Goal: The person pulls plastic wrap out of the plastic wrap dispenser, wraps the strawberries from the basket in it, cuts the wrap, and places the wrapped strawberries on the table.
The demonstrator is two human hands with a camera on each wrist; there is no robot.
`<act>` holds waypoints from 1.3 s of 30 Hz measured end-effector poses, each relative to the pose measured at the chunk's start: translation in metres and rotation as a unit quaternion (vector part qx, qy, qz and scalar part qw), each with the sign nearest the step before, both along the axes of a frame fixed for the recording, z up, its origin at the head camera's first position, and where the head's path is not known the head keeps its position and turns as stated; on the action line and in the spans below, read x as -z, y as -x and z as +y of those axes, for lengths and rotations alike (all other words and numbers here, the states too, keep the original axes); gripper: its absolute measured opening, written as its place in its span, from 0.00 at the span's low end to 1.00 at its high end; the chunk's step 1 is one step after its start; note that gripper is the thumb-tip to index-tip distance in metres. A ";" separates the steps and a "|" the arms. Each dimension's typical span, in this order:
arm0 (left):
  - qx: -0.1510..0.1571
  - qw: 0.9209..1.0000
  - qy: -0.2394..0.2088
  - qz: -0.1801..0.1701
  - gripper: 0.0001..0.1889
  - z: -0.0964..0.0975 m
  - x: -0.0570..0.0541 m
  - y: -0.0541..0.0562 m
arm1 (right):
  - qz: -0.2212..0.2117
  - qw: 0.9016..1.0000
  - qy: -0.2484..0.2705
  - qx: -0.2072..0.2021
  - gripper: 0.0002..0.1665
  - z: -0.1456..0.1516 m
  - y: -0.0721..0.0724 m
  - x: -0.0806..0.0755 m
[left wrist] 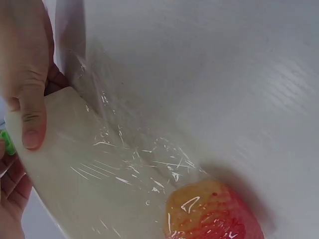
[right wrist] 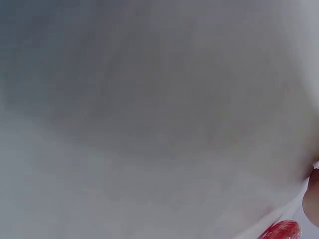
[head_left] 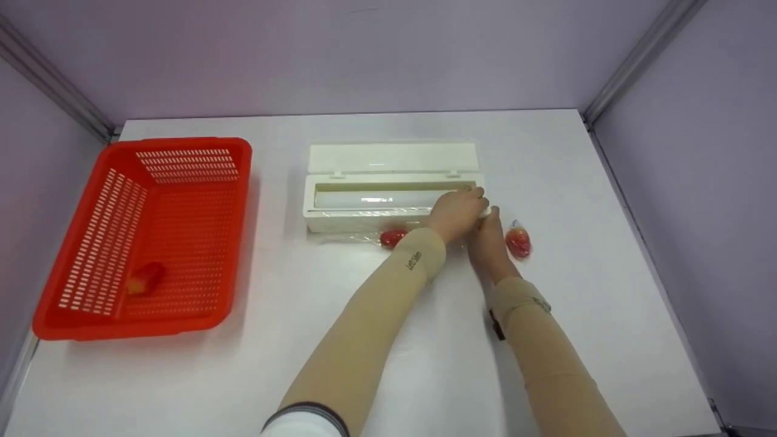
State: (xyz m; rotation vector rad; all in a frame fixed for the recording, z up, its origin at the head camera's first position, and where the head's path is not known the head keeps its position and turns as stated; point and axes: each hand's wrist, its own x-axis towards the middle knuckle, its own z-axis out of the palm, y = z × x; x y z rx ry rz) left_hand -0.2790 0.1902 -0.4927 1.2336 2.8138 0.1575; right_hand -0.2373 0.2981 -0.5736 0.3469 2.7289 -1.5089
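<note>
A white cling film dispenser box lies with its lid raised and a film roll inside. My left hand reaches over its right end; in the left wrist view its fingers pinch a small green slider at the box edge. My right hand grips the same end, thumb pressed on the front face. Clear film hangs down the front over a red-and-yellow fruit. In the head view this fruit is partly hidden by my left forearm.
A film-wrapped red fruit lies right of my right hand. At the left stands a red plastic basket with a red-and-yellow piece inside. Purple-grey panels border the white table at the back and sides.
</note>
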 end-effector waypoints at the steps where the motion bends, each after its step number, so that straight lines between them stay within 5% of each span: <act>1: -0.002 1.000 -0.005 0.002 0.14 -0.001 0.000 0.000 | 0.001 1.000 -0.002 0.001 0.35 -0.001 0.000 0.000; 12: -0.027 0.996 -0.076 -0.035 0.16 -0.012 0.007 0.011 | -0.007 0.999 0.029 0.026 0.35 -0.002 0.007 -0.001; 16: -0.024 0.996 -0.086 -0.006 0.12 -0.027 0.011 0.015 | 0.004 1.000 0.009 0.016 0.37 0.005 0.011 -0.003; 24: -0.065 0.991 -0.113 -0.015 0.15 -0.106 0.020 0.026 | 0.000 1.000 0.002 0.011 0.40 0.017 0.017 -0.002; 30: -0.147 0.979 -0.143 -0.018 0.16 -0.171 0.025 0.035 | -0.006 1.000 0.001 0.010 0.41 0.027 0.022 -0.002; 39: -0.166 0.976 -0.139 -0.013 0.14 -0.207 0.023 0.041 | -0.012 1.000 0.001 0.003 0.37 0.036 0.026 0.000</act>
